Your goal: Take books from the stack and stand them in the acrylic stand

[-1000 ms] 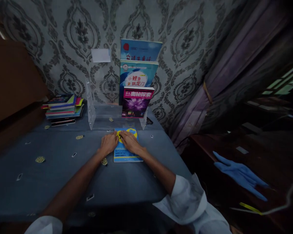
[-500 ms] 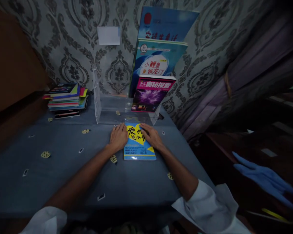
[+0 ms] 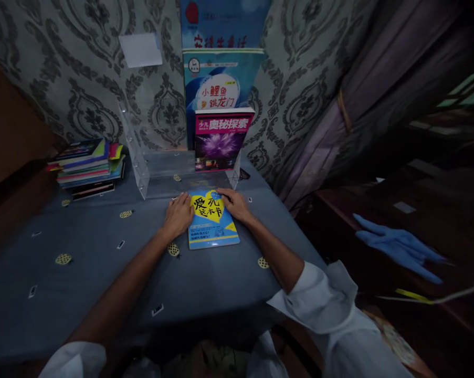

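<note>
A blue book with a yellow heart (image 3: 213,231) lies flat on the grey-blue tablecloth, in front of a clear stepped stand (image 3: 142,173). My left hand (image 3: 178,214) rests along its left edge, fingers pointing away from me and lying close together. At the book's upper right corner is my right hand (image 3: 235,203), its fingers stretched over the edge of the cover. Behind them a magenta book (image 3: 220,142) leans upright on the right side of the stand, with a teal book (image 3: 217,79) and a taller blue book (image 3: 227,23) behind it.
A stack of books (image 3: 87,168) sits at the table's back left. White paper (image 3: 141,50) is on the patterned wall covering. To the right, beyond the table edge, are a purple curtain (image 3: 319,136) and a blue glove (image 3: 398,244) on a dark surface.
The camera view has turned, so the scene sits further left. My right hand has shifted slightly up the book's right side, uncovering more of the heart and lettering.
</note>
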The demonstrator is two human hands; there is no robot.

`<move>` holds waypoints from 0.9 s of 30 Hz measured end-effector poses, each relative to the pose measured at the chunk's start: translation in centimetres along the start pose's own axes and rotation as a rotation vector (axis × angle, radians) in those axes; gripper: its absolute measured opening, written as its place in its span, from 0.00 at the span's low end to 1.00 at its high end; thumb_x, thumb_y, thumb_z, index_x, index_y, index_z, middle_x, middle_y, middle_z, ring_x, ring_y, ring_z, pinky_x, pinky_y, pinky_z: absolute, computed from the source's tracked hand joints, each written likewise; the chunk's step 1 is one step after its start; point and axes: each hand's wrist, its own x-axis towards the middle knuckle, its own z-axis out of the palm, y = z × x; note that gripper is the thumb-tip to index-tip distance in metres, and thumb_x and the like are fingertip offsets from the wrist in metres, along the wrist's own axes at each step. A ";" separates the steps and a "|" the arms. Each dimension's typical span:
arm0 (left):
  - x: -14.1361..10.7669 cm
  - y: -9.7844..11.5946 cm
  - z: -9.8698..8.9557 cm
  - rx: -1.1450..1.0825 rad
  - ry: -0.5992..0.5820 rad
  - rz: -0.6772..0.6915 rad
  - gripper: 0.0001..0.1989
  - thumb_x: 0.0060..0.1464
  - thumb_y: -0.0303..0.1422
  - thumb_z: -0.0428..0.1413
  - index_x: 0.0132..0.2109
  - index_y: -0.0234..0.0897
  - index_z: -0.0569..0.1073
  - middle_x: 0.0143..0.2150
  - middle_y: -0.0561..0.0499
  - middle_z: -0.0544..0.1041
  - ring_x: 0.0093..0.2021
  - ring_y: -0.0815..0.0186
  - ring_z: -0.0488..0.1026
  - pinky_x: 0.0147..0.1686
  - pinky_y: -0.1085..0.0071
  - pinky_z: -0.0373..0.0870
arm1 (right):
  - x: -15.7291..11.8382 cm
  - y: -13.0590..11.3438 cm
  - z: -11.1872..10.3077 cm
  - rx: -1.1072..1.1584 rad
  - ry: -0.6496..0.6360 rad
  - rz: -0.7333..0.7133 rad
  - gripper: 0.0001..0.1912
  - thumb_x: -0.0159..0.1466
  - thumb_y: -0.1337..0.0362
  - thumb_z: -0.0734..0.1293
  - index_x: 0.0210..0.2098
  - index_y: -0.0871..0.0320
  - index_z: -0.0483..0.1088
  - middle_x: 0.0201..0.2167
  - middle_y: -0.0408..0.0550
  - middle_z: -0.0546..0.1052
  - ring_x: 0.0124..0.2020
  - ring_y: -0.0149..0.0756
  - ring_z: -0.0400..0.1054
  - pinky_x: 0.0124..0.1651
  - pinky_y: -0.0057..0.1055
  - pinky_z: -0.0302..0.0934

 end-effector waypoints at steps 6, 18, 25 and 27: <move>1.6 1.1 -0.1 0.032 -0.058 0.022 0.18 0.65 0.28 0.45 0.57 0.33 0.71 0.62 0.37 0.71 0.61 0.50 0.68 0.58 0.53 0.62 | 0.2 -0.3 0.1 -0.004 -0.036 0.025 0.22 0.66 0.69 0.59 0.56 0.53 0.75 0.55 0.48 0.79 0.56 0.44 0.72 0.62 0.44 0.64; 4.1 4.1 1.7 -0.009 -0.104 0.307 0.22 0.70 0.36 0.42 0.67 0.39 0.65 0.70 0.45 0.64 0.70 0.56 0.58 0.64 0.55 0.54 | 0.8 0.7 0.6 0.106 0.019 0.054 0.22 0.68 0.70 0.57 0.57 0.56 0.74 0.57 0.49 0.78 0.58 0.37 0.71 0.63 0.38 0.63; 3.2 4.3 0.8 -0.037 -0.221 0.469 0.25 0.71 0.39 0.40 0.70 0.39 0.59 0.73 0.44 0.59 0.74 0.56 0.49 0.68 0.49 0.45 | 1.0 1.2 0.9 0.082 0.017 0.038 0.21 0.68 0.69 0.58 0.56 0.55 0.74 0.55 0.47 0.79 0.58 0.38 0.71 0.64 0.40 0.62; 2.6 4.5 0.5 -0.045 -0.249 0.507 0.26 0.71 0.41 0.40 0.71 0.40 0.58 0.73 0.44 0.57 0.74 0.56 0.48 0.68 0.48 0.43 | 0.9 1.1 0.8 0.078 0.014 0.035 0.22 0.69 0.69 0.57 0.57 0.56 0.74 0.56 0.49 0.78 0.58 0.38 0.71 0.64 0.40 0.62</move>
